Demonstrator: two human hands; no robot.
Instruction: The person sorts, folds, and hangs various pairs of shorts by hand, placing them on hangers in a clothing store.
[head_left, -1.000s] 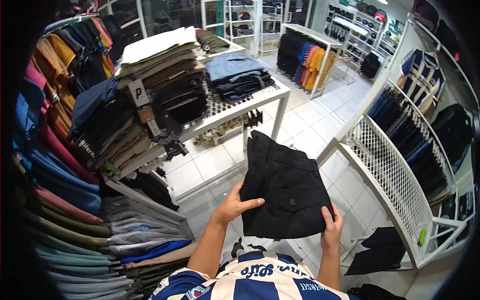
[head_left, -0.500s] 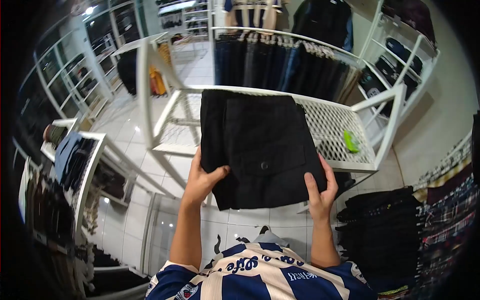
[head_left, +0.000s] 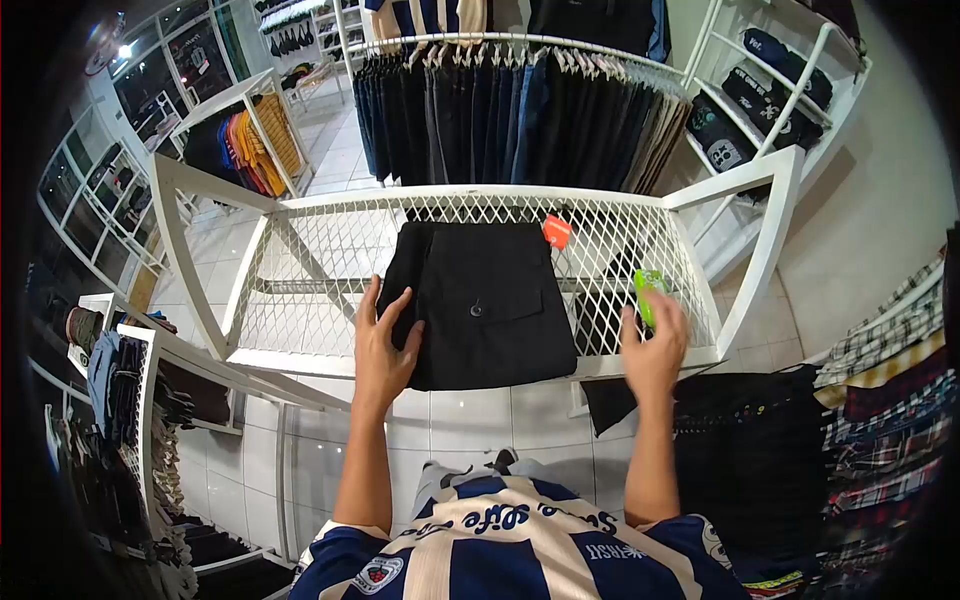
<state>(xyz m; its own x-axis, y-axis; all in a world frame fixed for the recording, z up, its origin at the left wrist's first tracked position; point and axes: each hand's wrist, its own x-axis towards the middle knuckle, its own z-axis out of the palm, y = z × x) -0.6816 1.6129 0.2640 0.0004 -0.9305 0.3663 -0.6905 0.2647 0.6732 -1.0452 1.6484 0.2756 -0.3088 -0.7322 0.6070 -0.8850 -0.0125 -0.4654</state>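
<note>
Folded black trousers (head_left: 490, 310) lie flat on a white mesh desk (head_left: 300, 270), their near edge over the front rim and an orange tag (head_left: 557, 231) just beside their far corner. The left hand (head_left: 383, 345) rests on their left side, fingers spread. The right hand (head_left: 655, 345), well apart, reaches a green item (head_left: 648, 285) on the mesh; whether its fingers pinch it cannot be told. With one palm steadying them, the trousers could slip off the rim, or the fold could skew.
</note>
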